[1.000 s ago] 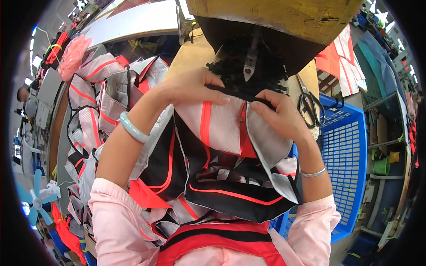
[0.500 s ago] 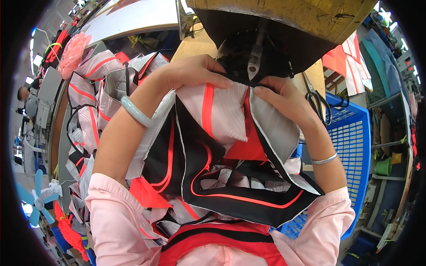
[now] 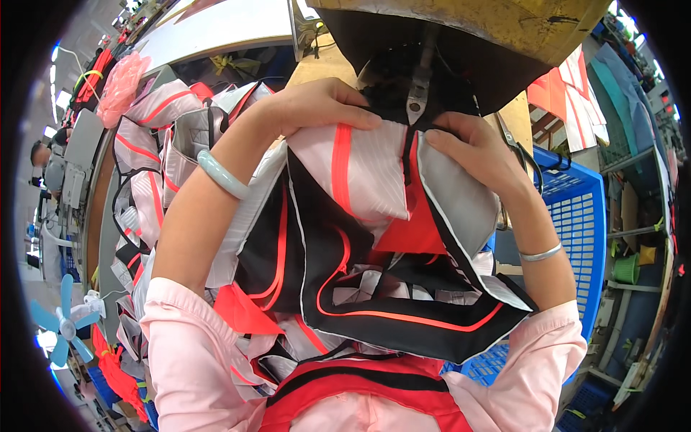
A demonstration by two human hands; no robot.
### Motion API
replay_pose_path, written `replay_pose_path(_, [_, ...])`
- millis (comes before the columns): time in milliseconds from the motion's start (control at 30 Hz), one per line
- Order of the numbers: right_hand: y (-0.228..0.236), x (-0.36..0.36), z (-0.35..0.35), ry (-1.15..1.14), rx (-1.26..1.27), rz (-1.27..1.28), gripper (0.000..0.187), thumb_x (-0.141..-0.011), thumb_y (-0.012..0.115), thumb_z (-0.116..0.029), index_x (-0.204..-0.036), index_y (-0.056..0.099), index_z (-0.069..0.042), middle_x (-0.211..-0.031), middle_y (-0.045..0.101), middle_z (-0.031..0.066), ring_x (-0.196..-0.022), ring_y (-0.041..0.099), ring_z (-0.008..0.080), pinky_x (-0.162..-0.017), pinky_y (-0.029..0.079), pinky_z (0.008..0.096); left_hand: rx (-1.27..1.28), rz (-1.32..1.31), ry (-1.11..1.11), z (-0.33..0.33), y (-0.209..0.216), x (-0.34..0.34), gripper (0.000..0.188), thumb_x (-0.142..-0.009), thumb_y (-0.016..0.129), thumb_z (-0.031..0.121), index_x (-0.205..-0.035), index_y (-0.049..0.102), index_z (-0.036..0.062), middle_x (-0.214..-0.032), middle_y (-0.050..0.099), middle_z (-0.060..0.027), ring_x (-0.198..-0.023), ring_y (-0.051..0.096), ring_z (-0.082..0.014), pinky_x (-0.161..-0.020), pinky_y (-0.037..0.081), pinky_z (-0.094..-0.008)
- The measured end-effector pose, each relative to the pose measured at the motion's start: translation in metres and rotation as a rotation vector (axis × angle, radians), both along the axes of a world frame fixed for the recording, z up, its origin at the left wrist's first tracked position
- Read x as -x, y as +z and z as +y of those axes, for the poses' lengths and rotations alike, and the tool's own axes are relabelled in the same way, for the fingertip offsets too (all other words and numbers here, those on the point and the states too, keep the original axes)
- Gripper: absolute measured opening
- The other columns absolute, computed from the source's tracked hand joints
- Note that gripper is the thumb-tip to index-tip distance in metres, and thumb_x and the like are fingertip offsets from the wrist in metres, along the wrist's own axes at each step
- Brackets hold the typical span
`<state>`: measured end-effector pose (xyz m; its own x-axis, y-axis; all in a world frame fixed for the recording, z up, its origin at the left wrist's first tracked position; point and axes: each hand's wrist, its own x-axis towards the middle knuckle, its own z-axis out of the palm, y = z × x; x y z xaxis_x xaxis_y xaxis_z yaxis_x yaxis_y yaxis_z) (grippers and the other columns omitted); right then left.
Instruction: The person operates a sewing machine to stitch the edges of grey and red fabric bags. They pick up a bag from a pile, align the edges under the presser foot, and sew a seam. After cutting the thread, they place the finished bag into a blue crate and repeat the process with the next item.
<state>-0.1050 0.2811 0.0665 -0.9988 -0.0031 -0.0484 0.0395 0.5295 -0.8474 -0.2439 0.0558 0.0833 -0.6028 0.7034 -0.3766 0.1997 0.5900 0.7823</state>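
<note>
A half-made fabric piece (image 3: 403, 324), black, pale grey and orange-red with thin white edging, hangs from my hands over my lap. My left hand (image 3: 335, 106) pinches the top edge of its pale panel with the orange-red stripe (image 3: 342, 169), thumb on top. Opposite, my right hand (image 3: 475, 150) grips a plain grey panel (image 3: 457, 201) between thumb and fingers. The panels meet in front of a metal bar with a rounded end (image 3: 416, 101), which comes down from a worn yellow machine head (image 3: 475, 29). Shadow hides the spot beneath the bar and some fingertips.
Similar striped pieces (image 3: 147, 158) are heaped at my left, near a pink plastic bag (image 3: 121, 90). Scissors (image 3: 507, 133) lie beyond my right hand, partly covered. A blue plastic basket (image 3: 579, 237) stands at my right. A blue fan (image 3: 66, 327) is at far left.
Both hands and the fabric have shifted slightly up at the metal bar. My right hand has moved a little to the right, and the grey panel under it lies smoother.
</note>
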Motion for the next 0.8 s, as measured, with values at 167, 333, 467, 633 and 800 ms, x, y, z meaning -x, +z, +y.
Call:
replay_pose_path(167, [0.01, -0.042, 0.023, 0.06, -0.083, -0.041, 0.025, -0.087, 0.06, -0.02, -0.096, 0.063, 0.003, -0.077, 0.061, 0.009, -0.071, 0.056, 0.0135, -0.065, 0.046, 0.0291, 0.067, 0.036, -0.139, -0.019, 0.002, -0.004, 0.033, -0.088, 0.067, 0.028, -0.098, 0.069, -0.0028, -0.085, 0.067, -0.0012, -0.079, 0.059, -0.0054, -0.075, 0.048, -0.022])
replay_pose_path(333, [0.018, -0.173, 0.071, 0.109, -0.099, -0.179, 0.014, -0.082, 0.063, -0.011, -0.086, 0.064, 0.002, -0.076, 0.062, 0.0068, -0.07, 0.059, 0.0144, -0.064, 0.046, 0.0268, 0.094, 0.103, -0.202, -0.038, -0.008, -0.045, 0.042, -0.091, 0.063, 0.027, -0.121, 0.059, -0.0027, -0.101, 0.064, -0.0022, -0.09, 0.055, -0.0071, -0.081, 0.046, -0.0238])
replay_pose_path(467, [-0.003, -0.311, 0.159, -0.605, 0.055, -0.124, 0.018, -0.093, 0.055, -0.011, -0.103, 0.063, 0.002, -0.091, 0.065, 0.0078, -0.086, 0.06, 0.0138, -0.08, 0.047, 0.0261, -0.142, -0.093, -0.341, -0.039, -0.022, -0.077, 0.039, -0.094, 0.06, 0.026, -0.121, 0.06, -0.0016, -0.1, 0.063, -0.0023, -0.088, 0.054, -0.0071, -0.078, 0.046, -0.0249])
replay_pose_path(633, [0.02, -0.268, 0.067, -0.671, -0.592, 0.22, 0.03, -0.093, 0.055, -0.009, -0.121, 0.06, 0.001, -0.118, 0.063, 0.0158, -0.111, 0.06, 0.0279, -0.098, 0.043, 0.0364, -0.102, 0.166, -0.474, 0.009, -0.028, -0.119, 0.051, -0.084, 0.064, 0.03, -0.119, 0.058, -0.0065, -0.103, 0.066, -0.0193, -0.092, 0.062, -0.0235, -0.081, 0.048, -0.0326])
replay_pose_path(800, [-0.018, -0.152, -0.099, 0.17, -0.572, 0.685, 0.087, -0.06, 0.084, -0.022, -0.136, 0.045, -0.004, -0.142, 0.042, 0.0185, -0.124, 0.047, 0.0372, -0.104, 0.038, 0.0466, -0.633, 0.015, -0.555, 0.01, -0.056, -0.147, 0.035, -0.076, 0.067, 0.026, -0.096, 0.065, -0.0027, -0.091, 0.068, -0.0181, -0.082, 0.064, -0.0301, -0.074, 0.051, -0.0371])
